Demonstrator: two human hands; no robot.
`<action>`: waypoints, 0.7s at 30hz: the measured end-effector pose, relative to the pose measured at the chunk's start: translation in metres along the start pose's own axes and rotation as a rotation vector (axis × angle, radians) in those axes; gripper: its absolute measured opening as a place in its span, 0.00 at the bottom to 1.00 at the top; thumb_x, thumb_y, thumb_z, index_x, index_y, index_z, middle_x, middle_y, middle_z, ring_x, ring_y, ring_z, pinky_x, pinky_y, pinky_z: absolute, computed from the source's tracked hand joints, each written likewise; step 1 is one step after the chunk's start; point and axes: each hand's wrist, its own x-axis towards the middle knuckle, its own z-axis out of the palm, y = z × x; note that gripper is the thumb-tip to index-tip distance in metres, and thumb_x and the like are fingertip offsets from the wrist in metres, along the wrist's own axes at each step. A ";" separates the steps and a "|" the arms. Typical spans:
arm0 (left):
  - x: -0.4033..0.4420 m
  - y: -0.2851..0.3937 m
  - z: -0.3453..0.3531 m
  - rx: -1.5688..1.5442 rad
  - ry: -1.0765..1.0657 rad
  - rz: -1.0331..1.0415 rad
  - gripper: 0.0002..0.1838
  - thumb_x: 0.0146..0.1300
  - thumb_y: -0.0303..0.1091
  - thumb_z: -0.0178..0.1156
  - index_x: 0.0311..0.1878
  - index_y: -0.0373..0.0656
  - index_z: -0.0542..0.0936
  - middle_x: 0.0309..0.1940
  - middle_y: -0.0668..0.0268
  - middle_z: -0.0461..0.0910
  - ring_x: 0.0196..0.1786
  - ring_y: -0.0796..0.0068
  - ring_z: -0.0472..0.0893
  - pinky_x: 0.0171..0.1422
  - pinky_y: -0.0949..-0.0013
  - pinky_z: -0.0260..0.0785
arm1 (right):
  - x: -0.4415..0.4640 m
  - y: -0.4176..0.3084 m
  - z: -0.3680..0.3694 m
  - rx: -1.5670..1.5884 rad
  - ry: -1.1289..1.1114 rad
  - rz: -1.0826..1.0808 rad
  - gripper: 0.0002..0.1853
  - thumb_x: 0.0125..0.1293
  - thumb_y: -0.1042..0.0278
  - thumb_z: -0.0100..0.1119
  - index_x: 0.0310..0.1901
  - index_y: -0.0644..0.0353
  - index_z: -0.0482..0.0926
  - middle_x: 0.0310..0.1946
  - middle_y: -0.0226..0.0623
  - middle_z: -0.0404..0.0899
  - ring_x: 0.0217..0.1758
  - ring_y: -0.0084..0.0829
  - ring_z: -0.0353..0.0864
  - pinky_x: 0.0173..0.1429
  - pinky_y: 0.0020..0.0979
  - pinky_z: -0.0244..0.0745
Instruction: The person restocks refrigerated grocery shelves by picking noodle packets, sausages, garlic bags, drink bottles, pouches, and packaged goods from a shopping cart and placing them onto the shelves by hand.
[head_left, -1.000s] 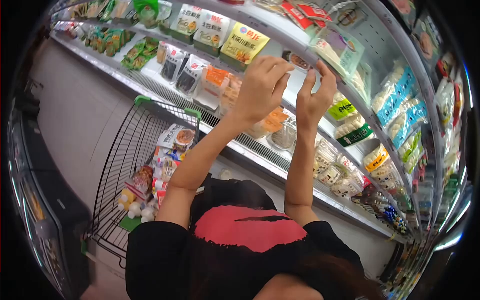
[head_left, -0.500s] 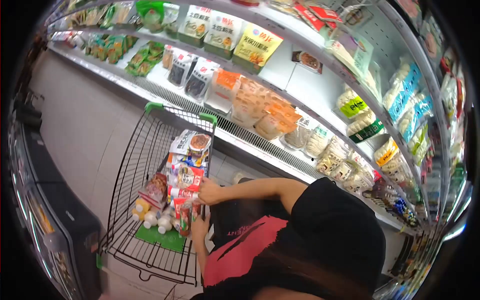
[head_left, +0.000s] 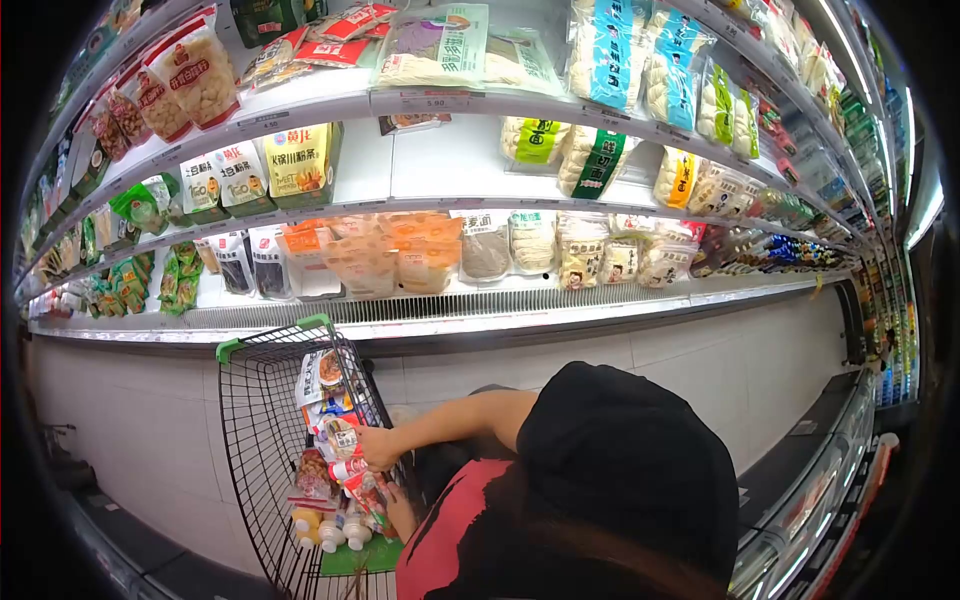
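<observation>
My right hand (head_left: 378,447) is closed at the side of a wire shopping cart (head_left: 228,420), against a red-and-white food packet (head_left: 343,437). What its fingers grip is hidden. Lower down, my left hand (head_left: 400,511) has its partly hidden fingers curled at a red packet (head_left: 368,497) along the same side. Farther up the cart lies a white bag with a food picture (head_left: 320,376). A clear bag of reddish-brown food (head_left: 315,476) rests beside the packets. Several bottles with white caps (head_left: 332,532) lie near the green panel (head_left: 358,556).
Chilled shelves (head_left: 440,103) run across the top, holding noodle packs (head_left: 594,163), orange-topped bags (head_left: 428,255) and yellow packs (head_left: 298,165). A lower shelf edge (head_left: 460,325) stands just beyond the cart. Low cabinets (head_left: 800,500) line the right side. Tiled floor (head_left: 140,400) surrounds the cart.
My view has turned, so the shelves now run nearly level across the top. The cart sits lower and farther left in view. Both hands stay by the same packets.
</observation>
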 end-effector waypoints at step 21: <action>-0.090 -0.019 0.160 -0.321 -0.018 0.004 0.34 0.67 0.65 0.53 0.33 0.36 0.80 0.11 0.71 0.65 0.11 0.80 0.66 0.15 0.75 0.56 | -0.161 -0.058 -0.085 0.264 -0.707 0.314 0.18 0.59 0.46 0.52 0.22 0.45 0.86 0.25 0.29 0.81 0.39 0.37 0.77 0.49 0.45 0.61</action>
